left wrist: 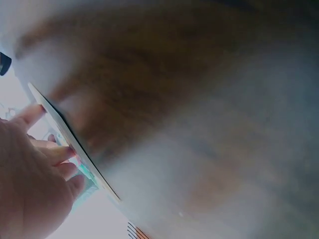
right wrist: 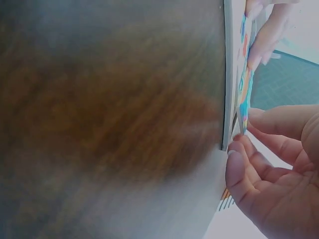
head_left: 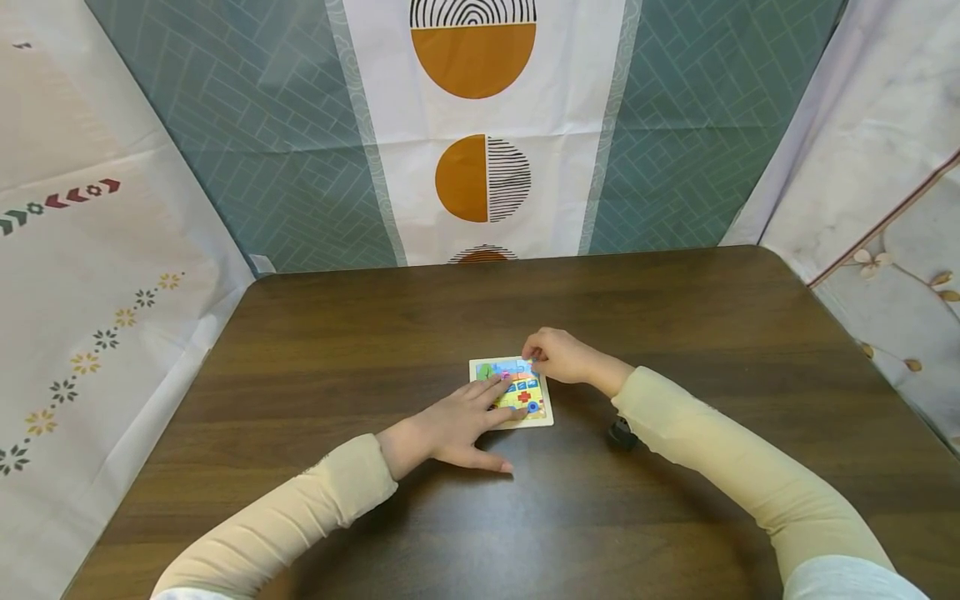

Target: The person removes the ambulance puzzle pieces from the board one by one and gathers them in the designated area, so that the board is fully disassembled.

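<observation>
A small square jigsaw puzzle [head_left: 538,422] lies on the table, with a pale frame and a bright picture that includes a red cross and a blue wheel. My left hand [head_left: 459,423] rests on its left part with fingers spread, covering some of the picture. At the far right corner, my right hand [head_left: 567,357] pinches a puzzle piece [right wrist: 243,115] between thumb and fingers. In the right wrist view that piece is tilted up slightly from the frame [right wrist: 227,74]. The left wrist view shows the left fingertips touching the puzzle, seen edge-on.
The brown wooden table [head_left: 360,333] extends around the puzzle on all sides. Beneath the right wrist is a small black object [head_left: 622,433]. A patterned cloth [head_left: 300,167] hangs behind the far edge, and pale cloths hang at left and right.
</observation>
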`<state>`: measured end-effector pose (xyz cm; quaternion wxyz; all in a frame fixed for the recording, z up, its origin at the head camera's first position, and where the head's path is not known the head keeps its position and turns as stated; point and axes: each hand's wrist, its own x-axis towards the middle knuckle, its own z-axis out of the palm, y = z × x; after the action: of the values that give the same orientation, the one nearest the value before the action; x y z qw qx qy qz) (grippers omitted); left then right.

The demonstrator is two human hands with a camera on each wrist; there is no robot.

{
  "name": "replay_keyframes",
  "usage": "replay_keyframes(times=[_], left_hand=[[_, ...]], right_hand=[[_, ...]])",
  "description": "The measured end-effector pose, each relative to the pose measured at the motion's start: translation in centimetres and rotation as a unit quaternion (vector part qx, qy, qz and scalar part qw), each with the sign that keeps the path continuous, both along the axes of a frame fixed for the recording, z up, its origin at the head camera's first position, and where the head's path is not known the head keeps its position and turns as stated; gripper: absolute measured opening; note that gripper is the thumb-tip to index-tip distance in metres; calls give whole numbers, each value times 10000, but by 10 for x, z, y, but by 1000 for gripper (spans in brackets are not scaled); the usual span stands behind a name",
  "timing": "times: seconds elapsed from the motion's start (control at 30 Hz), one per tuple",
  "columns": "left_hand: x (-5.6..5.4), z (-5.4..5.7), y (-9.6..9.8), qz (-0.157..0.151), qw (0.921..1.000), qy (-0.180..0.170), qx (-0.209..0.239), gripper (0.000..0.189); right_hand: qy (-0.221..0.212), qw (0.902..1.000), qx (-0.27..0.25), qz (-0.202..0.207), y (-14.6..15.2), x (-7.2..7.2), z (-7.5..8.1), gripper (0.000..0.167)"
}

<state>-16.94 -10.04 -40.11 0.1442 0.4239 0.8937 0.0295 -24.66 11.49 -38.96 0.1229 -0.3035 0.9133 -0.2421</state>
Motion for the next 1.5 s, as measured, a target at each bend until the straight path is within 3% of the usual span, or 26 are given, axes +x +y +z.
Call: replay_keyframes(times=[0.23,0.5,0.8,1.0,1.27,1.5], left_hand=[[-2,0,2,8,9999,-2,123,73],[-3,2,6,-59,9993,362,-55,69],[-6,-1,9,-11,9963,754,-403,79],[-6,2,12,93,9959,677,-587,79],[-6,7,14,149,9972,527,-509,77],[-5,5,14,176,9960,613,-620,75]], right_hand=[[-181,9994,-152,-261,0,-4,-1,10],[-236,9982,-243,-492,0,-8,-4,11],[-1029,9914,-661,-457,2,-15,-3,9],[-1736,9759,-1083,-757,5,-18,-6,14],[-2665,9368,-1535,-1668,6,-17,-7,19],[-2627,9299,-1658,-1970,3,-13,-9,20]])
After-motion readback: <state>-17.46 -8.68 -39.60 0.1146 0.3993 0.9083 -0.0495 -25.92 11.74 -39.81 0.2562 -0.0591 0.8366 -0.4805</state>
